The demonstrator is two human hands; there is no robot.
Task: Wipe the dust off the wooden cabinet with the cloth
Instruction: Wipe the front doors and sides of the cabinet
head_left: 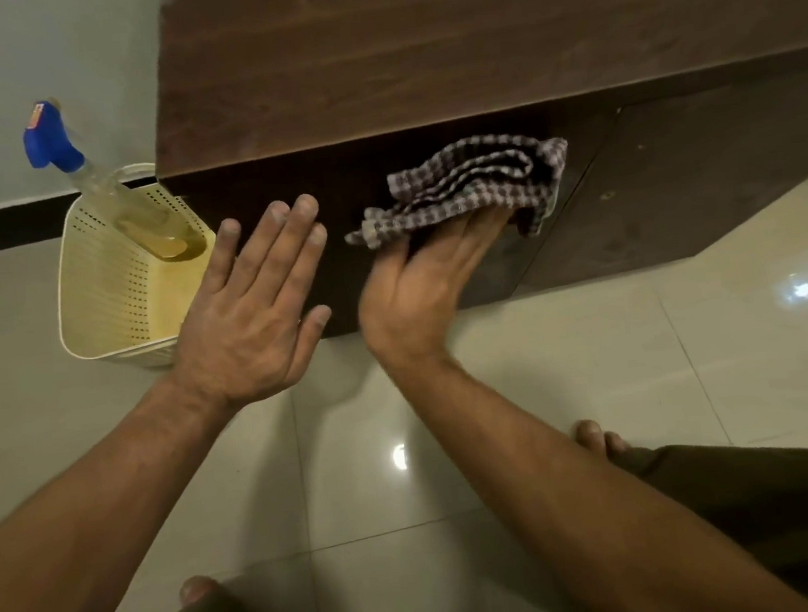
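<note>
A cream perforated plastic basket (110,294) stands on the glossy pale tiled floor (596,376) over to the left, near the wall (24,71). A clear spray bottle (99,187) with a blue trigger head leans inside it, its top poking above the rim. Black skirting (4,226) runs along the wall's foot.

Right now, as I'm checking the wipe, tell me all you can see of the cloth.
The cloth is a checked weave of dark and pale squares, soft and crumpled into folds. It lies against the dark front of the cabinet, just under the top edge. The right hand presses it there, fingers partly covered by it.
</note>
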